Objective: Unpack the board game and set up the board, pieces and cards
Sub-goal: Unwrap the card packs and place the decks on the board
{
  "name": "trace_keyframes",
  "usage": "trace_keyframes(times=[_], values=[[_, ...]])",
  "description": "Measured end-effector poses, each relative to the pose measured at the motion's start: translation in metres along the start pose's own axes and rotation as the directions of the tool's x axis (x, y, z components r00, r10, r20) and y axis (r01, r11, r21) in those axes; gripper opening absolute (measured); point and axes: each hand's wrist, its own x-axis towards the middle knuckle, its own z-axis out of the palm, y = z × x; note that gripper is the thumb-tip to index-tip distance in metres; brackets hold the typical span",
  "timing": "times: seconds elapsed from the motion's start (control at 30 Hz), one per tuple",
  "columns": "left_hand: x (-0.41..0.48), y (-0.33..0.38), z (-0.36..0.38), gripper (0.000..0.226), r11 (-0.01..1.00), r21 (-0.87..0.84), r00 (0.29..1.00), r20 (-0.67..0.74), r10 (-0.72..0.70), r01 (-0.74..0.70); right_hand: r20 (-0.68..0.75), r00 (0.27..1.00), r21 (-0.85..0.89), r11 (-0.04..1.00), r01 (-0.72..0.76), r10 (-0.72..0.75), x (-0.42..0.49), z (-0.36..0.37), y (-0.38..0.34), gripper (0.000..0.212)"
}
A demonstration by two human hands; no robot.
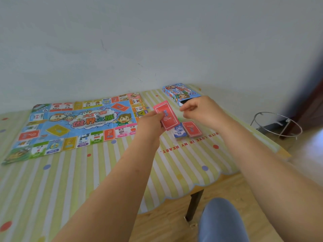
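The paper game board (75,126) lies unfolded and flat on the left part of the table. My left hand (150,124) grips a stack of red question-mark cards (167,115), held tilted above the table just right of the board. My right hand (199,109) hovers beside the stack's far edge, fingers curled; whether it pinches anything I cannot tell. On the table below lie a second red card stack (192,129) and a blue stack of play money marked 10 (179,131). The colourful game box (180,92) lies open-ended at the back right.
A striped yellow-and-white tablecloth (87,180) with dots covers the table, which ends at a scalloped edge on the right. A round wire stand (277,124) sits on the wooden floor beyond. My blue-clad knee (222,219) shows below the table corner. A pale wall stands behind.
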Motion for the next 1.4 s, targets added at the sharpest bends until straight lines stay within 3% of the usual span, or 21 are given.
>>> trace_keyframes(times=[0.07,0.13,0.5,0.63,0.87,1.4], values=[[0.0,-0.001,0.002,0.008,1.0,0.023,1.0,0.014,-0.011,0.01,0.123,0.992,-0.274,0.962,-0.006,0.041,0.004,-0.01,0.006,0.026],[-0.001,-0.003,0.004,0.009,0.998,0.052,0.999,0.032,-0.026,0.024,0.193,0.977,-0.419,0.908,0.0,0.09,0.008,-0.014,0.011,0.028],[0.002,-0.014,0.009,0.01,0.974,0.225,0.999,0.026,-0.042,0.035,0.417,0.89,-0.666,0.728,0.162,0.183,0.023,-0.012,0.002,0.04],[0.003,-0.015,0.014,0.017,0.964,0.267,0.999,0.027,-0.019,0.011,0.438,0.867,-0.705,0.69,0.166,0.238,0.028,-0.006,-0.005,0.05],[0.006,-0.013,0.015,0.028,0.966,0.253,0.999,0.009,-0.046,0.043,0.415,0.88,-0.767,0.609,0.201,0.232,0.031,0.002,-0.011,0.041],[0.009,-0.015,0.013,0.027,0.962,0.268,0.999,0.013,-0.048,0.043,0.411,0.898,-0.725,0.653,0.219,0.156,0.029,0.001,0.001,0.033]])
